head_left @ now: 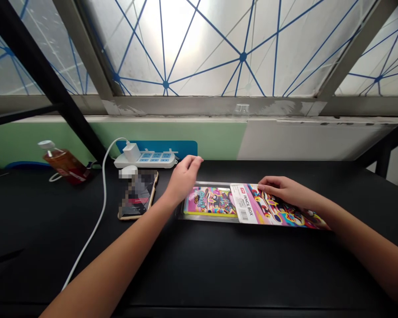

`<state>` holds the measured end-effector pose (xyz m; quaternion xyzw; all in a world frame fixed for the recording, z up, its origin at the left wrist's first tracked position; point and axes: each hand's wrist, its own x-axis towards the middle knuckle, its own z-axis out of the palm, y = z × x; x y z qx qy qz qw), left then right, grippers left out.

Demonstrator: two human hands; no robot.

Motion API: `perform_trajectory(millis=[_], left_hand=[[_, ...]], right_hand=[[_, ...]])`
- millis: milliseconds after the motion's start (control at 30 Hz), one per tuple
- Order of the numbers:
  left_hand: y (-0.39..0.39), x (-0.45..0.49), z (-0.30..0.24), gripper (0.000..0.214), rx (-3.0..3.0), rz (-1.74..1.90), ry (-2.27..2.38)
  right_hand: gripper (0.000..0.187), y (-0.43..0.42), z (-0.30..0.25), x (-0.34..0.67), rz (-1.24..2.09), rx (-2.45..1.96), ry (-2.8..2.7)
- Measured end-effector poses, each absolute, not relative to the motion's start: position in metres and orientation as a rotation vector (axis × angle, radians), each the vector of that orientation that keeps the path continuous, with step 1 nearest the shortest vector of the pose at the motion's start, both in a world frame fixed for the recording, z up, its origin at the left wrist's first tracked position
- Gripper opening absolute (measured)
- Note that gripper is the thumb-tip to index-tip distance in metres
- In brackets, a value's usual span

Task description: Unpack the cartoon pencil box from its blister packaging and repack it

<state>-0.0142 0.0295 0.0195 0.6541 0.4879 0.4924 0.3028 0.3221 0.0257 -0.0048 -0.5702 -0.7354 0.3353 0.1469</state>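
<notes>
A colourful pencil box (pixel 212 201) in clear wrapping lies on the black table (pixel 199 265), with its printed card sleeve (pixel 252 205) drawn partly off to the right. My left hand (pixel 183 179) hovers at the box's left end, fingers loosely curved and apart, holding nothing that I can see. My right hand (pixel 285 190) lies on the card sleeve, fingers bent and pressing on it.
A phone (pixel 138 194) lies left of the box. Behind it sit a white power strip (pixel 146 160) with a plugged charger and a cable (pixel 93 229) trailing to the front. A tilted drink bottle (pixel 64 162) rests at far left. A window fills the back.
</notes>
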Motion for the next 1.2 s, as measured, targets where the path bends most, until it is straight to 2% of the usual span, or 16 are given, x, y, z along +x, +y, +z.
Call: perform_trajectory(millis=[167,367,667,800,900,1067,1200], left_hand=[[0.031,-0.023,0.004,0.037,1.458,1.242,1.271],[0.018,-0.023,-0.004,0.049,1.130,1.402,1.167],[0.020,-0.029,0.004,0.063,1.056,1.459,0.993],[0.020,-0.029,0.003,0.065,1.125,1.411,1.037],[0.023,-0.031,0.003,0.063,1.251,1.373,1.120],[0.025,-0.038,0.000,0.040,1.798,1.100,1.394],[0.015,-0.039,-0.001,0.019,2.073,0.900,1.436]], right_hand=[[0.052,0.029,0.005,0.343,1.095,-1.628,-2.198],[0.065,0.029,0.005,0.335,0.696,-1.630,-2.274],[0.082,0.038,0.016,0.276,0.564,-1.627,-2.475],[0.074,0.045,0.026,0.216,0.527,-1.550,-2.630],[0.061,0.047,0.024,0.176,0.587,-1.467,-2.670],[0.059,0.043,0.011,0.178,0.194,-1.430,-2.574],[0.056,0.035,0.005,0.227,0.361,-1.546,-2.439]])
